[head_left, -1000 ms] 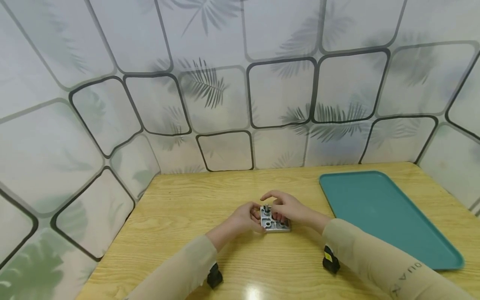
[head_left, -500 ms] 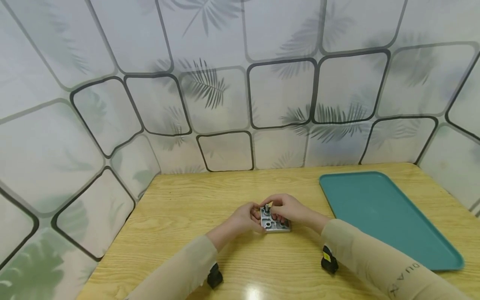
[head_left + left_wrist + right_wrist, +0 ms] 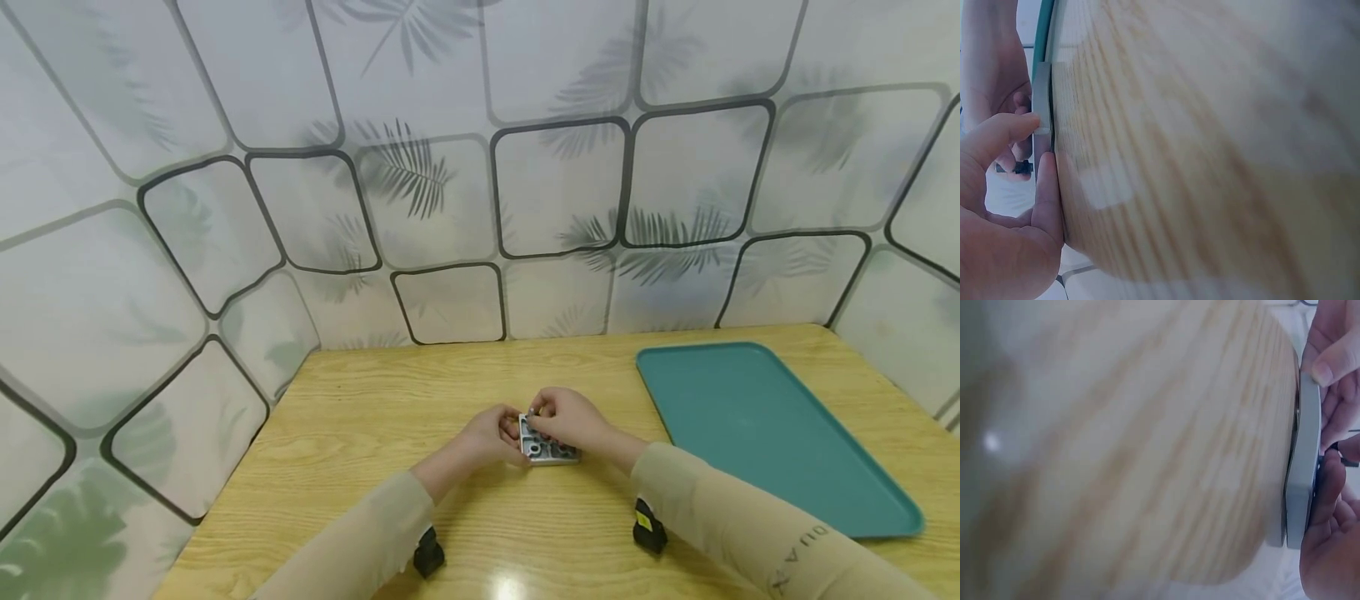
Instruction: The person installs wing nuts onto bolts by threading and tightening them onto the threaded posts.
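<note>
A square silver metal plate (image 3: pixel 536 451) with recesses and round holes lies low over the middle of the table. My left hand (image 3: pixel 489 436) grips its left edge, and the thumb (image 3: pixel 1025 127) presses on its side in the left wrist view. My right hand (image 3: pixel 576 419) is over the plate's top side. Its thumb and fingers pinch a small dark bolt (image 3: pixel 1015 167) that stands up at the far left corner. In the right wrist view the bolt (image 3: pixel 1349 462) sticks out past the fingertips, while its lower end is hidden.
A teal tray (image 3: pixel 750 433) lies on the right side of the wooden table (image 3: pixel 360 408). Patterned cloth walls (image 3: pixel 450 200) close off the back and both sides. A black wrist device (image 3: pixel 649 528) hangs under the right sleeve, another wrist device (image 3: pixel 428 553) under the left.
My right hand has shifted slightly left and its fingers have closed from hovering beside the bolt to pinching it. My left hand and the plate have stayed in place.
</note>
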A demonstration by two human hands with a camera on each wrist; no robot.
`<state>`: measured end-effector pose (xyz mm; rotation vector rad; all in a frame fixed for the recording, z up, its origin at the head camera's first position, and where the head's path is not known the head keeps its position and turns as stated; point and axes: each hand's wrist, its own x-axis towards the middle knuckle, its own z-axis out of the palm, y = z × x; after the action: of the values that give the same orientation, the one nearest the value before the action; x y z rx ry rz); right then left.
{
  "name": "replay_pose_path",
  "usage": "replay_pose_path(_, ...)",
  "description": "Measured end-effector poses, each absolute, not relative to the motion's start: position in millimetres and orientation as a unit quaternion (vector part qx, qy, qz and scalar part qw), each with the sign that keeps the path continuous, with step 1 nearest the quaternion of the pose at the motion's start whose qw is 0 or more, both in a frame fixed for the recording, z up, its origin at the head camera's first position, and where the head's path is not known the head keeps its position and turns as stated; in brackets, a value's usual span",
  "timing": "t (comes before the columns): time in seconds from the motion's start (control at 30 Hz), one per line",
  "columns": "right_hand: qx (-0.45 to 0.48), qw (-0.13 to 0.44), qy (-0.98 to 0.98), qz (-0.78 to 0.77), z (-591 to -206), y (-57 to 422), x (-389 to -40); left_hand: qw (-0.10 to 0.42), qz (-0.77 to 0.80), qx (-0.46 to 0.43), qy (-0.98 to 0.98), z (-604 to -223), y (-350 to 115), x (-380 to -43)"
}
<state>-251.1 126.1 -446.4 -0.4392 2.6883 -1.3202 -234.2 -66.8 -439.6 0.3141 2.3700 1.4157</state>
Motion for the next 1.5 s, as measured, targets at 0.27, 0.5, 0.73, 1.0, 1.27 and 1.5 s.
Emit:
replay_pose_path(0.27,-0.103,-0.001,0.929,-0.356,-446.7,114.8,-247.1,0.179,0.505,0.115,0.836,-441.1,-67.5,-234.1)
replay_pose_path(0.5,-0.089,-0.018,0.946,-0.31,-444.1,109.8,-246.0,0.178,0.507,0.116,0.836,-441.0,-67.0,-234.0)
replay_pose_path(0.73,-0.114,-0.008,0.934,-0.338,-441.9,116.0,-246.6,0.18,0.503,0.113,0.838,-440.0,-67.2,-235.0)
replay_pose_path(1.0,-0.139,0.068,0.877,-0.455,-440.1,128.7,-248.6,0.167,0.503,0.12,0.839,-442.4,-66.4,-235.3)
replay_pose_path(1.27,-0.215,0.117,0.82,-0.518,-446.7,144.7,-257.7,0.171,0.5,0.113,0.842,-441.2,-66.1,-234.4)
replay_pose_path(1.5,-0.232,0.123,0.835,-0.484,-446.3,144.8,-259.0,0.177,0.499,0.11,0.841,-440.8,-65.8,-234.7)
